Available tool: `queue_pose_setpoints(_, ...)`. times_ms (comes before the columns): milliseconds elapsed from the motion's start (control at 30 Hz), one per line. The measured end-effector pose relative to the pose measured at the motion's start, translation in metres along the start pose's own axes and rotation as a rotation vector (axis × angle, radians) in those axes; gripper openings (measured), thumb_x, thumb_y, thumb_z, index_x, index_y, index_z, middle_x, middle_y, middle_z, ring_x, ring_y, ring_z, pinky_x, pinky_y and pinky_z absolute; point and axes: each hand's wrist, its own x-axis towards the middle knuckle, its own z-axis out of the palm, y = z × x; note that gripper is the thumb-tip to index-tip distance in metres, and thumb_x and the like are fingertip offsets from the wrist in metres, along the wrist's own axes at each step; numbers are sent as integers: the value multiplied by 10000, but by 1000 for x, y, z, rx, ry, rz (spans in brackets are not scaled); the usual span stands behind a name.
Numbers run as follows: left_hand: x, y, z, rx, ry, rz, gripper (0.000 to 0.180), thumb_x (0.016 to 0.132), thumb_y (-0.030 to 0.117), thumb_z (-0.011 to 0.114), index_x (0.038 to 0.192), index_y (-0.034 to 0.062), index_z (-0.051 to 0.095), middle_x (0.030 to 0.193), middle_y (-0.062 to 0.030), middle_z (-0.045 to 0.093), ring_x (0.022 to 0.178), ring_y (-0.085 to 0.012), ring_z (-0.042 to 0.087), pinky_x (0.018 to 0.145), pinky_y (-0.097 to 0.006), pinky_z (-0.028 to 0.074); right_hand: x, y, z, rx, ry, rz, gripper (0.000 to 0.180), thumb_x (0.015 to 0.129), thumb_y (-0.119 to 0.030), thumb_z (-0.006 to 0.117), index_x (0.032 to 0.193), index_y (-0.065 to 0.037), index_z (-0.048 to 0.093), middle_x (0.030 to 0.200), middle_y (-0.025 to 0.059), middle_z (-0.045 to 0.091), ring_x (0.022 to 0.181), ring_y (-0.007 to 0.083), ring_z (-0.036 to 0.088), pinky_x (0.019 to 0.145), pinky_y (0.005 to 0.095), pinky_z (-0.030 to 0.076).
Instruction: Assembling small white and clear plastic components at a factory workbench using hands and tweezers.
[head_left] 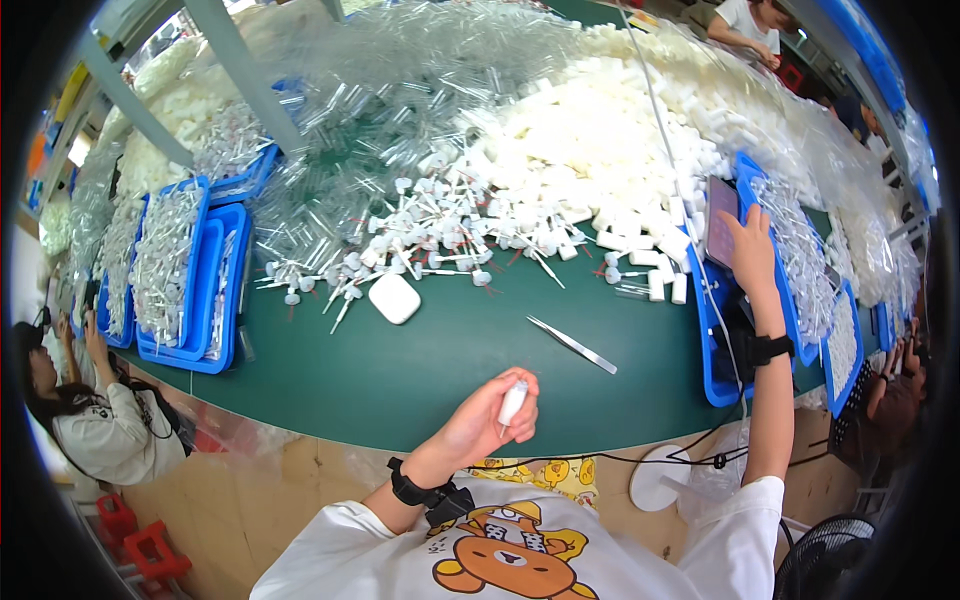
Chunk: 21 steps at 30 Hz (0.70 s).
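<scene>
White shirt (640,545): soft cloth, bear print, at the near edge of the table (450,360).

Left hand (492,415): just inside the near edge, fingers curled, pinching a white piece (514,402); smooth, stubby, roughly cylindrical, long axis steeply tilted, thin tip toward the shirt.

Right hand (750,245): extended to the right edge, over a phone (717,205); fingers spread, cannot tell whether touching or just above.

Phone: flat, thin slab, dull mauve, at the far end of a blue tray (711,375); long axis running far to near, just left of the right hand, well apart from the left.

Tweezers (572,345): slim bright metal, between both hands, nearer the left; points toward the far left corner.

Case (395,298): glossy white, rounded square, left of the tweezers.

Farther in: loose stems (430,225), grey heads, thin shafts. Toward the far edge: glassy clear tubes (370,110) to the left, matt white cylinders (600,120) to the right.

Left edge: blue bins (238,285), moulded plastic, filled with small pale parts.
</scene>
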Motion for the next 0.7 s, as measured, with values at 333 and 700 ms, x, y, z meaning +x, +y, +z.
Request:
queue_pose_setpoints(333,0,0,-3,7,4,-8,262,982,271,278,970,78,454,624,-23,375,551,-123,332,549,-266,312,2,5,1,108,-25,8,356,666,122,498,994,-2,563,1017,195,455,947,373,451,792,414,434)
queue_pose_setpoints(700,1,1,-1,1,10,-12,246,974,265,290,963,79,450,619,-23,373,552,-126,333,553,-270,315,1,11,2,214,-6,-33,241,687,99,477,893,-10,538,914,171,447,882,346,448,746,395,412)
